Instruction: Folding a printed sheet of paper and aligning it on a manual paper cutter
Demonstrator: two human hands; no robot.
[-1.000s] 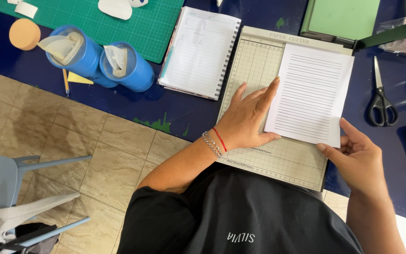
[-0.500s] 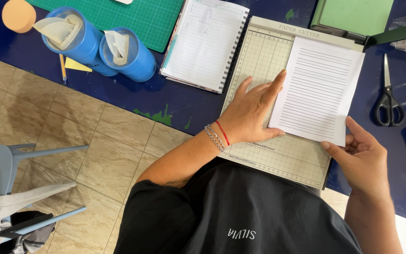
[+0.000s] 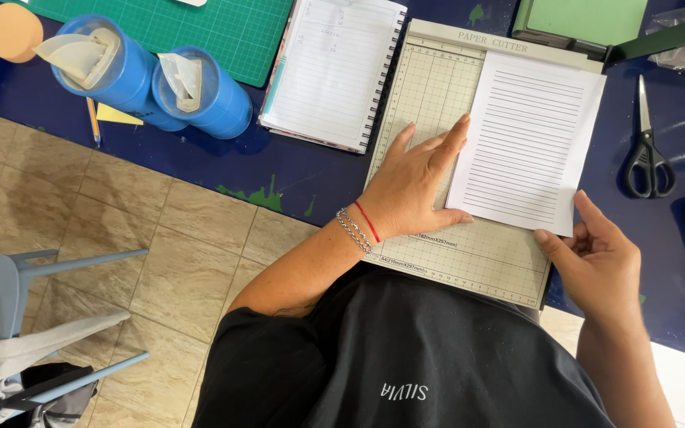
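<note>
Left hand (image 3: 414, 186) flat beside lined sheet (image 3: 526, 141), right hand (image 3: 600, 265) pinching corner

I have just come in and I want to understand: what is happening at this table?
A person lines up a lined sheet of paper on a paper cutter. The left hand lies flat against the sheet's left edge; the right hand holds its lower right corner. Black scissors and a spiral notebook lie alongside, untouched.
</note>
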